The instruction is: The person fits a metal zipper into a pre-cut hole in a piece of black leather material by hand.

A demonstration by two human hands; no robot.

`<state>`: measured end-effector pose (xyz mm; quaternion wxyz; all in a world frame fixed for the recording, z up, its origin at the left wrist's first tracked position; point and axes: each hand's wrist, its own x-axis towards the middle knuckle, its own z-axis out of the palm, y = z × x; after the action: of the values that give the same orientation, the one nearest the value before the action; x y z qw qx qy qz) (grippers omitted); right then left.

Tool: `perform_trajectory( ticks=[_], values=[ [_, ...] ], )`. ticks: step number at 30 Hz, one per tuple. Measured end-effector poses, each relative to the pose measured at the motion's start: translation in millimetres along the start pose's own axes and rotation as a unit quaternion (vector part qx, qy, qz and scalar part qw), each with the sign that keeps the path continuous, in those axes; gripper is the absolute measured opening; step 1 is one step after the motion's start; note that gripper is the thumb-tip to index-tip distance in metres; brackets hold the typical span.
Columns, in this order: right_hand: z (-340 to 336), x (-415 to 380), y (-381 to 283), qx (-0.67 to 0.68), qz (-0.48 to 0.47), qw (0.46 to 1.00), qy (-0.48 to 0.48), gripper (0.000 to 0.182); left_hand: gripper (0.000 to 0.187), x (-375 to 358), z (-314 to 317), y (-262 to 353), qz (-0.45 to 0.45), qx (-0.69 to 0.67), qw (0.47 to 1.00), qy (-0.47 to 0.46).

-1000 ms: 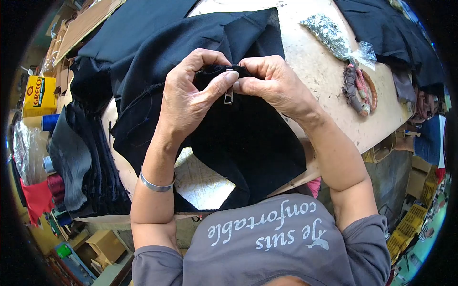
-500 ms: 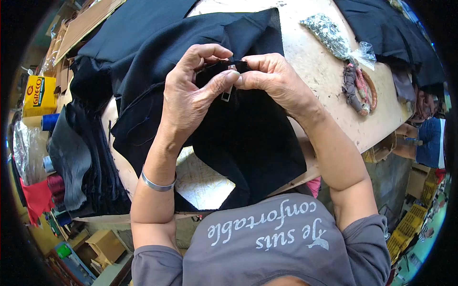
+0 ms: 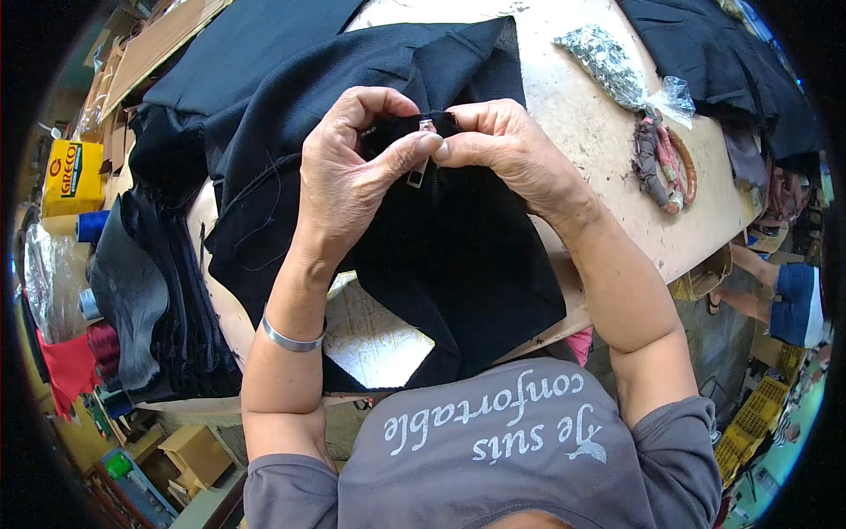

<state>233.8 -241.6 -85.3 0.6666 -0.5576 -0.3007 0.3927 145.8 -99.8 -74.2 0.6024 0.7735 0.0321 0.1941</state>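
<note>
Black fabric [image 3: 458, 256] lies over the table in front of me, with a light patterned piece [image 3: 374, 335] showing at its lower edge. My left hand [image 3: 366, 145] pinches a raised fold of the fabric, its thumb against a small metal zipper pull [image 3: 418, 173] that hangs down. Close beside it, my right hand [image 3: 493, 137] grips the same fold between thumb and bent fingers. The fingertips nearly meet, and part of the zipper is hidden behind them.
A clear bag of small metal pieces [image 3: 604, 66] and a wrapped loop [image 3: 663, 167] lie at right on the table [image 3: 564, 141]. Stacked dark fabric [image 3: 132, 291], a yellow box [image 3: 73, 176] and thread spools [image 3: 92, 226] are at left. Another person's legs [image 3: 749, 282] show at far right.
My left fingers have shifted slightly down and left at the fold, while both hands keep hold of the fabric. The other person at far right has moved, showing more of the legs.
</note>
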Motion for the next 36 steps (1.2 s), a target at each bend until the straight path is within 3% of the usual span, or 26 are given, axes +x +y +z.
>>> perform_trajectory(
  ticks=[14, 16, 21, 25, 26, 28, 32, 36],
  values=[
    [-3, 0, 0, 0.011, 0.026, 1.000, -0.013, 0.009, 0.015, 3, -6, -8, -0.037, -0.104, 0.994, -0.023],
    [2, 0, -1, 0.027, 0.020, 0.999, -0.002, 0.005, 0.016, 4, -6, -5, -0.043, -0.092, 0.995, -0.021],
    [4, -2, -5, -0.141, 0.004, 0.990, -0.014, 0.014, 0.016, 7, -15, 5, -0.049, 0.013, 0.995, -0.085],
    [5, -2, -5, -0.167, -0.091, 0.981, 0.033, 0.015, 0.017, 9, -22, 20, -0.016, 0.124, 0.985, -0.121],
    [4, -1, -5, -0.162, -0.119, 0.979, 0.047, 0.015, 0.017, 9, -23, 20, -0.027, 0.093, 0.987, -0.128],
    [-5, -3, -14, -0.100, -0.070, 0.992, 0.021, 0.013, 0.016, 10, -25, 19, -0.049, 0.031, 0.988, -0.142],
    [-5, -2, -14, -0.065, -0.067, 0.996, 0.008, 0.011, 0.019, 10, -26, 13, -0.087, -0.060, 0.983, -0.148],
    [-4, 0, -9, -0.057, -0.053, 0.997, 0.020, 0.013, 0.021, 10, -27, 4, -0.095, -0.057, 0.984, -0.141]
  ],
)
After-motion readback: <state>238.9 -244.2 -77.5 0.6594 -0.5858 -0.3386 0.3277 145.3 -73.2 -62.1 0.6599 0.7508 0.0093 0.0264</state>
